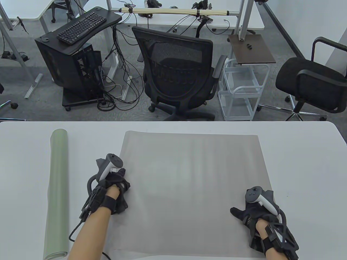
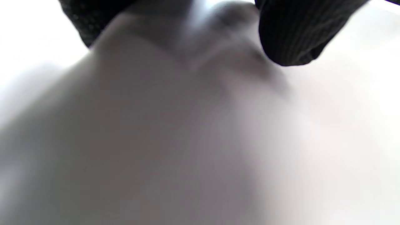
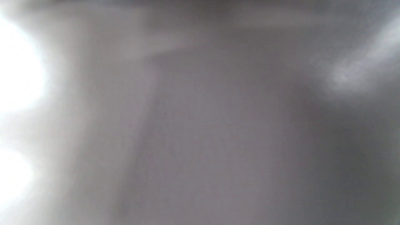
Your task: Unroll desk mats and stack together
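Observation:
A grey desk mat [image 1: 189, 176] lies unrolled and flat on the white table [image 1: 303, 168], filling its middle. A pale green mat [image 1: 57, 189] lies rolled up as a long tube at the left, parallel to the grey mat's left edge. My left hand [image 1: 119, 181] rests on the grey mat's left edge, about halfway down. My right hand [image 1: 246, 211] presses flat on the mat near its right front corner, thumb spread. The left wrist view shows dark fingertips [image 2: 287, 34] on the blurred grey mat [image 2: 175, 131]. The right wrist view shows only blurred grey mat [image 3: 212, 131].
Beyond the table's far edge stand a black mesh office chair [image 1: 176, 70], a white wire cart [image 1: 238, 92], a second black chair [image 1: 314, 81] and a black computer stand with a keyboard [image 1: 81, 27]. Bare white table lies right of the grey mat.

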